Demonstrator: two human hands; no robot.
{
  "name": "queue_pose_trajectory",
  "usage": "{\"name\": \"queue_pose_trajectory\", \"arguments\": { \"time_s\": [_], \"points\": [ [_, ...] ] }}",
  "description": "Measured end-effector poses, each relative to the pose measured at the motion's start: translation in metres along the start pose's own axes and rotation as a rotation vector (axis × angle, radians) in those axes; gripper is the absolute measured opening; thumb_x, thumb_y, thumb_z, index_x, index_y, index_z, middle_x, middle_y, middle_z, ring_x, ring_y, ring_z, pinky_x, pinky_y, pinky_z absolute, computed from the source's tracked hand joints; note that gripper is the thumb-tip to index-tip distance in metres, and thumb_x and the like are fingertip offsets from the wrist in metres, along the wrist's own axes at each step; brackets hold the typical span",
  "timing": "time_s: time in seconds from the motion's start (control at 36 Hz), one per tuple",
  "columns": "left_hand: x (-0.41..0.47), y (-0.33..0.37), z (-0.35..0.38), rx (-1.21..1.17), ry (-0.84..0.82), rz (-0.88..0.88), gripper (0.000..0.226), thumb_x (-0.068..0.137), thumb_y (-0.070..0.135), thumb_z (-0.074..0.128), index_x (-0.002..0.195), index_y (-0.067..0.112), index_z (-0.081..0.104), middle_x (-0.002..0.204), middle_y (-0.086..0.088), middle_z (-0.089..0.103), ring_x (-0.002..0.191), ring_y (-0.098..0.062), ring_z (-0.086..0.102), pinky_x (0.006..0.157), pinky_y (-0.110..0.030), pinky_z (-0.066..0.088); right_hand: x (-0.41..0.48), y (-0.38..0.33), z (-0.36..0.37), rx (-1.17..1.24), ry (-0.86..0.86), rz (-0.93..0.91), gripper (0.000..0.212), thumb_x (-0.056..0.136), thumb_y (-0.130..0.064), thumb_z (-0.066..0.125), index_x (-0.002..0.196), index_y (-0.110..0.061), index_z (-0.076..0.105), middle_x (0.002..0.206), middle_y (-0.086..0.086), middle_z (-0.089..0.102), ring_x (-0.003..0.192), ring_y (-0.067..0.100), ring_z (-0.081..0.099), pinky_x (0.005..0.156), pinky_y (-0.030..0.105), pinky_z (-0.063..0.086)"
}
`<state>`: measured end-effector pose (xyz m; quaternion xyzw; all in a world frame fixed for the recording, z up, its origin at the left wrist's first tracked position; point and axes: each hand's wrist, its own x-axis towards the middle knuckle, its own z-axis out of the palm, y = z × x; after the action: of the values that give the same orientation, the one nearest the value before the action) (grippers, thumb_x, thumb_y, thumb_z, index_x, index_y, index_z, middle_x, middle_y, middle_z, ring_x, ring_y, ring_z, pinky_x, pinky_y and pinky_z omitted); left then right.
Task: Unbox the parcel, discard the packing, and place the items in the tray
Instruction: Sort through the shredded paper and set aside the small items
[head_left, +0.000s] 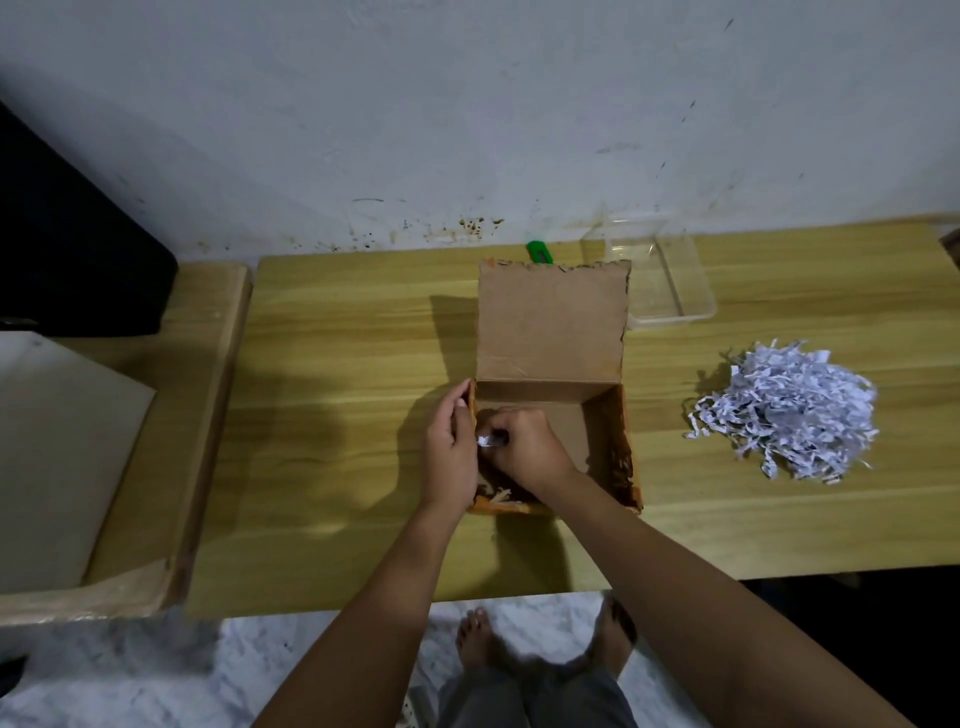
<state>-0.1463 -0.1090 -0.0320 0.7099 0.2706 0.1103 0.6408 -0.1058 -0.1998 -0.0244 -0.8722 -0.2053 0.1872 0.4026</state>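
An open brown cardboard box (605, 441) stands mid-table with its lid flap (550, 322) raised at the back. My right hand (524, 449) is inside the box at its left side, fingers curled round a small white and dark item (488, 440). My left hand (449, 449) lies against the box's left wall, fingers bent over its rim. A pile of white shredded paper (789, 410) lies on the table to the right. The clear plastic tray (675, 291) sits behind the box at the back right, nothing visible in it.
A green utility knife (540, 252) lies behind the box lid by the wall. A larger cardboard box (156, 467) with a pale sheet inside stands at the table's left. The wooden table's front edge (363, 605) runs above my feet.
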Motion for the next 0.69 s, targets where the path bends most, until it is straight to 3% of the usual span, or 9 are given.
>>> {"name": "queue_pose_trajectory", "arguments": {
  "time_s": [0.11, 0.17, 0.25, 0.33, 0.42, 0.47, 0.56, 0.69],
  "points": [
    [-0.001, 0.004, -0.001, 0.051, -0.009, 0.003, 0.033, 0.099, 0.013, 0.036, 0.126, 0.014, 0.054, 0.125, 0.0, 0.058, 0.116, -0.01, 0.052, 0.089, -0.007, 0.042, -0.003, 0.0, -0.009, 0.056, -0.052, 0.031, 0.017, 0.076, 0.006, 0.062, 0.086, -0.003, 0.073, 0.087, 0.012, 0.073, 0.074, 0.009, 0.059, 0.067, 0.007, 0.044],
    [-0.001, 0.007, -0.002, 0.084, -0.012, 0.01, 0.033, 0.099, 0.012, 0.036, 0.127, 0.013, 0.054, 0.124, 0.001, 0.057, 0.115, -0.009, 0.051, 0.083, 0.001, 0.039, -0.006, -0.001, -0.011, 0.077, -0.028, 0.041, 0.016, 0.076, 0.004, 0.063, 0.087, -0.004, 0.073, 0.088, 0.011, 0.073, 0.075, 0.011, 0.06, 0.067, 0.011, 0.045],
    [-0.003, 0.013, -0.002, 0.138, -0.016, 0.026, 0.034, 0.099, 0.011, 0.035, 0.128, 0.012, 0.053, 0.122, 0.002, 0.056, 0.113, -0.007, 0.049, 0.085, -0.006, 0.038, -0.01, 0.0, -0.015, 0.144, 0.046, 0.107, 0.016, 0.077, -0.001, 0.065, 0.089, -0.008, 0.073, 0.092, 0.008, 0.073, 0.084, 0.017, 0.064, 0.079, 0.027, 0.051],
    [-0.003, 0.018, -0.003, 0.199, -0.017, 0.036, 0.033, 0.098, 0.008, 0.036, 0.127, 0.009, 0.054, 0.119, 0.0, 0.057, 0.111, -0.009, 0.051, 0.087, -0.012, 0.036, -0.015, 0.001, -0.026, 0.186, 0.104, 0.179, 0.014, 0.078, -0.006, 0.068, 0.089, -0.013, 0.074, 0.095, 0.004, 0.073, 0.089, 0.014, 0.063, 0.084, 0.028, 0.05],
    [-0.001, 0.024, -0.004, 0.285, 0.033, 0.104, 0.031, 0.092, -0.002, 0.043, 0.118, 0.003, 0.058, 0.117, -0.011, 0.061, 0.107, -0.021, 0.057, 0.086, -0.017, 0.039, -0.02, 0.003, -0.045, 0.226, 0.183, 0.168, 0.011, 0.075, -0.009, 0.072, 0.087, -0.01, 0.074, 0.091, 0.006, 0.074, 0.087, 0.015, 0.066, 0.084, 0.031, 0.053],
    [-0.001, 0.036, -0.003, 0.347, 0.109, 0.186, 0.029, 0.086, -0.009, 0.048, 0.111, 0.0, 0.061, 0.11, -0.015, 0.059, 0.096, -0.022, 0.058, 0.078, -0.012, 0.038, -0.024, 0.004, -0.065, 0.255, 0.214, 0.179, 0.011, 0.076, -0.011, 0.073, 0.086, -0.007, 0.074, 0.089, 0.01, 0.074, 0.085, 0.019, 0.068, 0.079, 0.032, 0.053],
    [-0.005, 0.064, 0.009, 0.384, 0.201, 0.269, 0.024, 0.086, -0.008, 0.05, 0.103, 0.002, 0.063, 0.105, -0.008, 0.053, 0.085, -0.013, 0.052, 0.071, -0.008, 0.035, -0.029, 0.011, -0.102, 0.255, 0.287, 0.165, 0.014, 0.075, -0.016, 0.074, 0.082, -0.004, 0.073, 0.081, 0.01, 0.073, 0.077, 0.019, 0.066, 0.07, 0.03, 0.049],
    [-0.011, 0.102, 0.069, 0.316, 0.021, 0.415, 0.023, 0.087, -0.008, 0.048, 0.096, 0.005, 0.064, 0.101, -0.004, 0.052, 0.083, -0.008, 0.053, 0.072, 0.001, 0.04, -0.051, 0.045, -0.181, 0.218, 0.462, 0.185, 0.011, 0.076, -0.015, 0.073, 0.082, -0.006, 0.071, 0.073, 0.004, 0.067, 0.07, 0.012, 0.058, 0.066, 0.02, 0.046]
  ]
}}
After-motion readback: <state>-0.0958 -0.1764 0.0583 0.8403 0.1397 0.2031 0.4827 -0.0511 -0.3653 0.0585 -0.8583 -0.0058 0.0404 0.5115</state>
